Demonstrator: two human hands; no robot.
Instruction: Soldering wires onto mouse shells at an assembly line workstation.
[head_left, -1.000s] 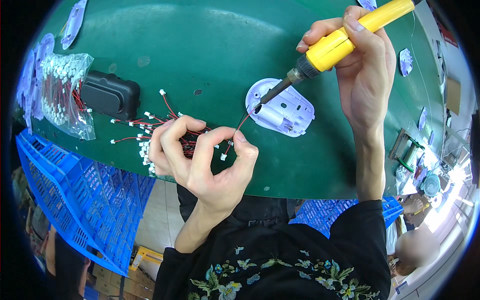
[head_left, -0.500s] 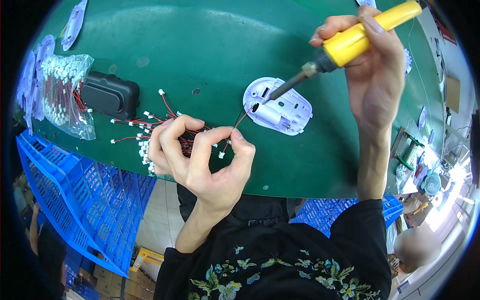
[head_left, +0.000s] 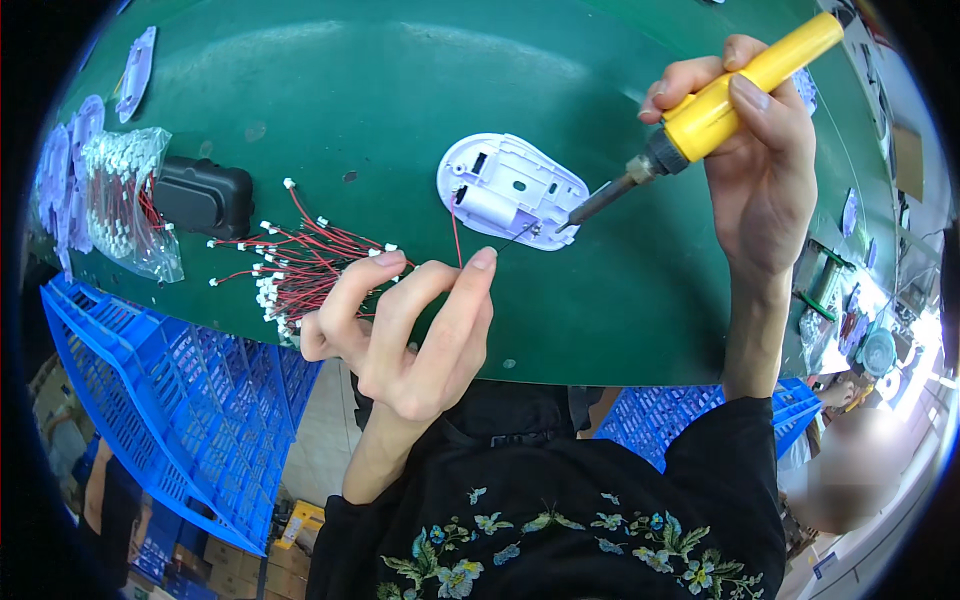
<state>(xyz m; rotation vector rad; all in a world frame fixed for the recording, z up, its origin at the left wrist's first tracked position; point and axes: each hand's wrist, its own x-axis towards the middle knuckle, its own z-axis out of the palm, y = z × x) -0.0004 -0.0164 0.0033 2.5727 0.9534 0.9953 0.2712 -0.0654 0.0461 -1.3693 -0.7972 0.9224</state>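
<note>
A pale lavender plastic shell (head_left: 485, 180), oval and open side up, lies on the green table. My right hand (head_left: 768, 185) grips a yellow-handled soldering iron (head_left: 725, 112), its tip at the shell's lower right edge by a small metal contact. My left hand (head_left: 410, 345) is just below the shell, thumb and forefinger pinching a thin two-strand wire. Its red strand (head_left: 457, 238) runs up to the shell's left end. The black strand (head_left: 518, 237) reaches toward the contact near the iron's tip. The wire's other end is hidden by my fingers.
Left of my left hand spreads a pile of red-and-black wires (head_left: 310, 262) with white connectors. Beyond it are a black plastic case (head_left: 205, 197), a clear bag of wires (head_left: 125, 200) and stacked lavender shells (head_left: 60, 180). Blue crates (head_left: 180, 400) stand below the table edge.
The iron's tip has gone from the shell's left end to its lower right contact. My left fingers have shifted, and the black strand now stretches toward that contact. The shell appears farther left.
</note>
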